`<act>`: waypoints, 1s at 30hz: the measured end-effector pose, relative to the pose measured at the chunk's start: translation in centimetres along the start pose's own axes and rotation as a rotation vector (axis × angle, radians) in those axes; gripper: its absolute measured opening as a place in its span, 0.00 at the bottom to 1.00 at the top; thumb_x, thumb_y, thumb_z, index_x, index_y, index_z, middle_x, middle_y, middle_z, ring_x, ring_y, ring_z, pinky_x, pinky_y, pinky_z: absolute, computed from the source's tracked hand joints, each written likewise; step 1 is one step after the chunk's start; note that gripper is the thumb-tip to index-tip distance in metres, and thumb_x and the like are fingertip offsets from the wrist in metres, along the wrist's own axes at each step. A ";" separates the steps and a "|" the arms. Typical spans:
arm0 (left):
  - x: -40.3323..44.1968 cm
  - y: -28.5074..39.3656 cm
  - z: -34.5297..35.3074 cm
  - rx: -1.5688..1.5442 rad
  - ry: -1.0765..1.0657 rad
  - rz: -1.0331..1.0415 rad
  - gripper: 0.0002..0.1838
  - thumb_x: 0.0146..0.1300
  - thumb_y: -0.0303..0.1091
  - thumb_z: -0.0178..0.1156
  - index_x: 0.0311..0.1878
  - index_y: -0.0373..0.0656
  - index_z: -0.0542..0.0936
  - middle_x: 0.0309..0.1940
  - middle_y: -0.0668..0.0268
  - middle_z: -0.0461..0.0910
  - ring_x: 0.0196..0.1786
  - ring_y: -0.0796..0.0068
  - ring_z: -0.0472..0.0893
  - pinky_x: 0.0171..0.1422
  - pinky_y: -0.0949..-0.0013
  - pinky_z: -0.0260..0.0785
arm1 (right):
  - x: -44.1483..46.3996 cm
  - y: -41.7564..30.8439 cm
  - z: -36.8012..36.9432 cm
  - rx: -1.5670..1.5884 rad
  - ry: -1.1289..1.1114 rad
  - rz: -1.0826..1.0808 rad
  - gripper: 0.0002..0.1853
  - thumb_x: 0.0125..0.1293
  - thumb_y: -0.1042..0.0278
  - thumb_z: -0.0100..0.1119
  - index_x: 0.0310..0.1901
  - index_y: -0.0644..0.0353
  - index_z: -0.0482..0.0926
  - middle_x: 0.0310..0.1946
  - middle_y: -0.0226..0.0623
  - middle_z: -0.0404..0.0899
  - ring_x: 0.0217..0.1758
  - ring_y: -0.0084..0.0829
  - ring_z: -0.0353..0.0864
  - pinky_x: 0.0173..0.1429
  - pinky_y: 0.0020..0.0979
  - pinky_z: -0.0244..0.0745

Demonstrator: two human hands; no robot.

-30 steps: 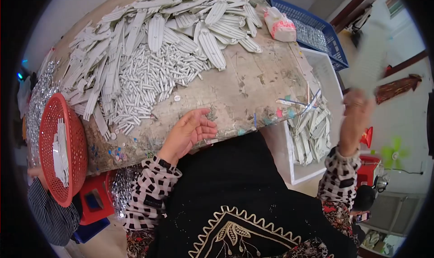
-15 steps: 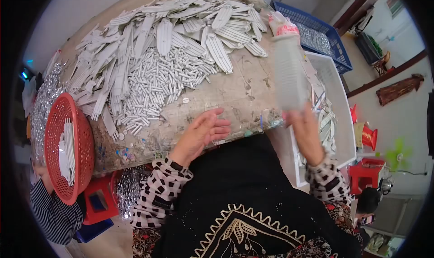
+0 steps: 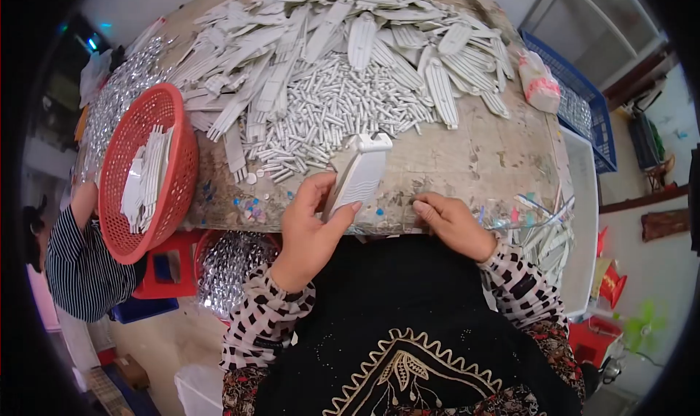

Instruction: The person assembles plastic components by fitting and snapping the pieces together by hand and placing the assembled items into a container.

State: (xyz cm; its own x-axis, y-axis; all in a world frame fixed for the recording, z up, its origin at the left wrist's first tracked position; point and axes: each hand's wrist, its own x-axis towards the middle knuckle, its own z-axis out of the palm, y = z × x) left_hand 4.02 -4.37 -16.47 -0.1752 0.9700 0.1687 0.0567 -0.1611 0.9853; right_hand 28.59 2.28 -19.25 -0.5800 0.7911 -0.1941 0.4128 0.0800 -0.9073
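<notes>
My left hand (image 3: 313,230) grips a white ribbed plastic piece (image 3: 361,177), thumb on its face, the hinged end pointing up and away. My right hand (image 3: 453,225) is at the table's front edge, fingers curled with the thumb against them; whatever it may hold is too hidden to make out. Beyond both hands a heap of small silvery-white cylinders (image 3: 328,106) lies on the worn table (image 3: 474,161). Long flat white ribbed pieces (image 3: 362,40) are piled behind and around the cylinders.
A red perforated basket (image 3: 186,168) with white strips stands at the left; a person in a striped top (image 3: 91,270) is beyond it. At the right are a white bin (image 3: 583,234), a blue crate (image 3: 601,124) and a pink-and-white bag (image 3: 539,84). Silvery material (image 3: 233,270) fills a tub below.
The right hand has come in from the right side to the table edge beside the left hand. The left hand, open before, now holds the white piece. The view has swung left.
</notes>
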 end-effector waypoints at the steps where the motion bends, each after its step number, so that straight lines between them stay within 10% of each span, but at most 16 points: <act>1: -0.2 0.4 -0.6 0.000 0.009 0.004 0.20 0.61 0.24 0.65 0.55 0.35 0.72 0.43 0.62 0.80 0.44 0.75 0.79 0.51 0.71 0.71 | 0.5 -0.1 -0.4 -0.041 0.009 -0.027 0.16 0.75 0.61 0.51 0.51 0.66 0.76 0.30 0.31 0.80 0.31 0.21 0.76 0.38 0.25 0.73; 6: -0.6 3.5 -4.8 0.656 0.113 0.348 0.17 0.56 0.24 0.66 0.50 0.38 0.77 0.41 0.58 0.80 0.38 0.68 0.82 0.43 0.68 0.74 | 4.6 0.8 -2.6 -0.282 0.317 -0.278 0.15 0.69 0.64 0.58 0.50 0.66 0.77 0.35 0.38 0.79 0.33 0.28 0.78 0.39 0.28 0.73; 15: -1.1 11.2 -21.3 1.099 0.560 0.328 0.23 0.65 0.24 0.60 0.63 0.35 0.72 0.56 0.56 0.75 0.61 0.66 0.74 0.64 0.65 0.66 | 10.5 2.8 -5.5 -0.653 0.699 -0.126 0.31 0.60 0.62 0.63 0.62 0.63 0.64 0.50 0.57 0.66 0.45 0.55 0.76 0.50 0.44 0.73; 17: -0.8 12.5 -24.4 1.844 0.564 0.341 0.23 0.67 0.28 0.59 0.64 0.38 0.72 0.59 0.56 0.74 0.64 0.61 0.72 0.68 0.64 0.63 | 10.9 3.2 -5.6 -0.636 0.695 -0.087 0.30 0.60 0.61 0.63 0.61 0.62 0.65 0.51 0.58 0.65 0.47 0.58 0.76 0.51 0.47 0.73; 26: 1.1 6.5 -10.8 0.914 0.005 0.393 0.17 0.60 0.23 0.62 0.54 0.36 0.78 0.50 0.56 0.80 0.54 0.61 0.79 0.58 0.65 0.69 | 11.0 5.3 -8.7 -0.619 0.641 -0.096 0.19 0.63 0.65 0.59 0.52 0.66 0.73 0.45 0.56 0.70 0.47 0.58 0.76 0.51 0.46 0.73; 30: 2.2 0.7 -5.2 0.512 -0.254 0.194 0.19 0.63 0.29 0.62 0.57 0.35 0.77 0.46 0.56 0.82 0.47 0.62 0.82 0.54 0.66 0.73 | 8.1 4.0 -8.4 -0.630 0.775 -0.228 0.12 0.65 0.72 0.56 0.47 0.68 0.77 0.39 0.46 0.74 0.35 0.42 0.77 0.41 0.36 0.73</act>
State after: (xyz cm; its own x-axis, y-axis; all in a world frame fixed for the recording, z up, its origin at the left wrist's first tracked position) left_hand -1.46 -3.31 -15.24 0.1226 0.9551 0.2697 0.5414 -0.2921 0.7884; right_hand 31.38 14.09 -21.31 -0.1699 0.8739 0.4554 0.7733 0.4047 -0.4881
